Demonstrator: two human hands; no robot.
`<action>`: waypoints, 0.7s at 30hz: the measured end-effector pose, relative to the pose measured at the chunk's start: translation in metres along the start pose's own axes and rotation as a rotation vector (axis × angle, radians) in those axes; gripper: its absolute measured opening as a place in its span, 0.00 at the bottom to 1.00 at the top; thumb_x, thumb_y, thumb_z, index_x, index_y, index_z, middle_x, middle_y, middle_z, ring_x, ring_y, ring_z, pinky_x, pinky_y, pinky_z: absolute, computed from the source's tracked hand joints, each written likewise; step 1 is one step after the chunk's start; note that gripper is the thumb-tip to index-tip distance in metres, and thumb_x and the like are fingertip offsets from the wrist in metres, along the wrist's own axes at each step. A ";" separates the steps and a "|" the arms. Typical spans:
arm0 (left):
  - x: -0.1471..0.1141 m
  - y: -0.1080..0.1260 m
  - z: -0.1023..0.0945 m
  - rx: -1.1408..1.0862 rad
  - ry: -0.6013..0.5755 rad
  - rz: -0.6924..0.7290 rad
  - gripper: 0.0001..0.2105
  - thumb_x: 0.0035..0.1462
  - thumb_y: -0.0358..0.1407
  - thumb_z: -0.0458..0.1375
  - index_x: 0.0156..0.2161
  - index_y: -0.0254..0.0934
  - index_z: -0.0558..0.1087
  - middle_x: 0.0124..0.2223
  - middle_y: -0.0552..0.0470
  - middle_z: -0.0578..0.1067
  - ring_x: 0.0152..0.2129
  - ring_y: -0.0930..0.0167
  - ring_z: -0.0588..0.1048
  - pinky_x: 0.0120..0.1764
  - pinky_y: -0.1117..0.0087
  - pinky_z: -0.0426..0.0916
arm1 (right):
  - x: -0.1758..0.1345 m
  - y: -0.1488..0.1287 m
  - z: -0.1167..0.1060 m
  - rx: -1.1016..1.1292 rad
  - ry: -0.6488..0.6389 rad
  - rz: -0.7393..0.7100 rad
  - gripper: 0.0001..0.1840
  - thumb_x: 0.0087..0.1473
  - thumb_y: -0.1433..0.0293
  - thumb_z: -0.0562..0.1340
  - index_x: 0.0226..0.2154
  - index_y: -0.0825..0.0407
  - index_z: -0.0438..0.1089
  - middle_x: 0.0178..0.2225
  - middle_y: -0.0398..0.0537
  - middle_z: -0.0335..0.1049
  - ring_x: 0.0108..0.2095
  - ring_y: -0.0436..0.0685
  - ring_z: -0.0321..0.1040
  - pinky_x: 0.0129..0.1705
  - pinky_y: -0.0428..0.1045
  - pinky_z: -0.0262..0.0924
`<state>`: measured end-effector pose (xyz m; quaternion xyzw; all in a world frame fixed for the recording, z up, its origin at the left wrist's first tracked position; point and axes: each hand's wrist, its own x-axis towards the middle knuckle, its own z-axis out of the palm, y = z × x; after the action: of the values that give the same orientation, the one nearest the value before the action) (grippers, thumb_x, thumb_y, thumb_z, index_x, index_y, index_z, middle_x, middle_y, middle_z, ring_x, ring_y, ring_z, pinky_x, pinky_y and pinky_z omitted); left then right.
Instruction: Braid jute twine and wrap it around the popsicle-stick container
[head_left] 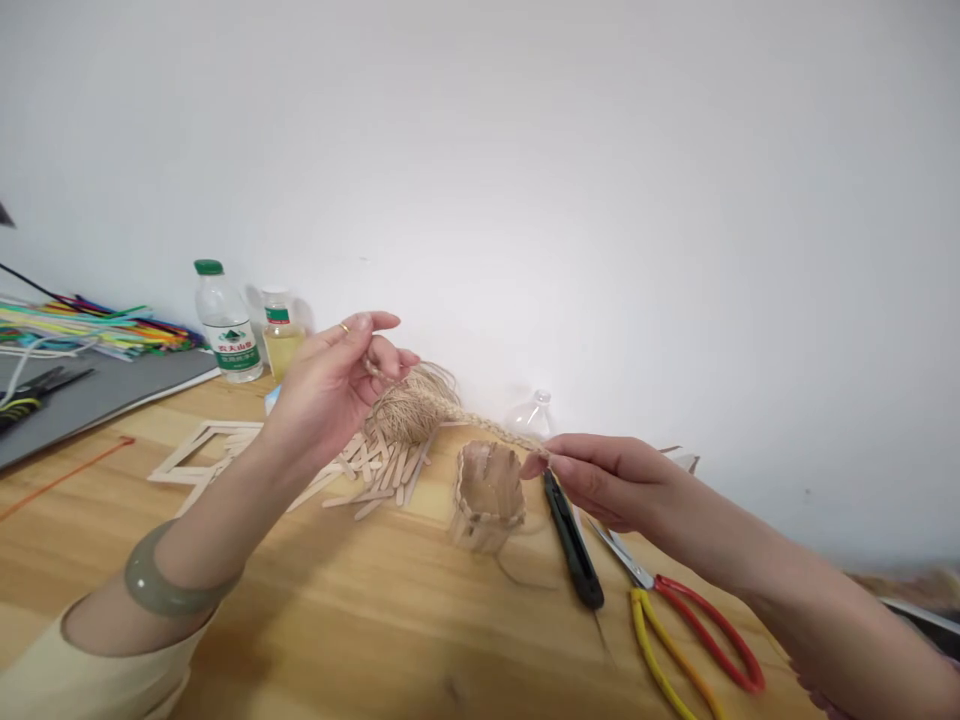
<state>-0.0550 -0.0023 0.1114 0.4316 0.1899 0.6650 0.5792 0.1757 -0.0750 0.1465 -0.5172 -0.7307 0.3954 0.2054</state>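
Observation:
A braided straw-coloured cord stretches through the air between my two hands. My left hand has curled fingers closed on its upper end, with the index finger sticking out. Lower and to the right, my right hand pinches the other end between thumb and fingers. Beneath the cord stands a small wooden-walled basket with braided trim along its rim. Behind the cord lies a bundle of loose raffia-like fibre, partly hidden by my left hand.
Wooden craft sticks lie around the fibre. A black utility knife and scissors with red and yellow handles lie at right. A water bottle, a jar of yellowish liquid, pliers and coloured pipe cleaners are at left.

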 end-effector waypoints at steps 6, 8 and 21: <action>-0.041 -0.041 -0.025 0.352 -0.062 -0.302 0.15 0.49 0.39 0.58 0.40 0.31 0.70 0.36 0.41 0.76 0.34 0.68 0.74 0.29 0.75 0.65 | -0.039 0.048 0.033 -0.286 0.020 0.128 0.19 0.55 0.59 0.48 0.31 0.51 0.69 0.19 0.41 0.56 0.22 0.49 0.54 0.24 0.44 0.50; -0.052 -0.053 -0.026 0.516 -0.086 -0.263 0.16 0.48 0.41 0.58 0.41 0.33 0.70 0.43 0.43 0.74 0.38 0.67 0.73 0.34 0.73 0.64 | -0.046 0.065 0.047 -0.316 -0.018 0.157 0.20 0.57 0.61 0.45 0.34 0.51 0.69 0.18 0.41 0.57 0.21 0.50 0.55 0.25 0.45 0.52; -0.042 -0.074 0.016 0.823 -0.553 -0.067 0.18 0.51 0.47 0.53 0.39 0.35 0.72 0.39 0.46 0.75 0.38 0.65 0.72 0.44 0.67 0.62 | -0.050 0.090 0.066 -0.711 -0.139 0.010 0.16 0.54 0.72 0.49 0.25 0.52 0.70 0.25 0.47 0.72 0.28 0.54 0.67 0.29 0.46 0.52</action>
<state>0.0012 -0.0265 0.0495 0.7781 0.2898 0.3766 0.4108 0.2009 -0.1312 0.0407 -0.5319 -0.8321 0.1519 -0.0392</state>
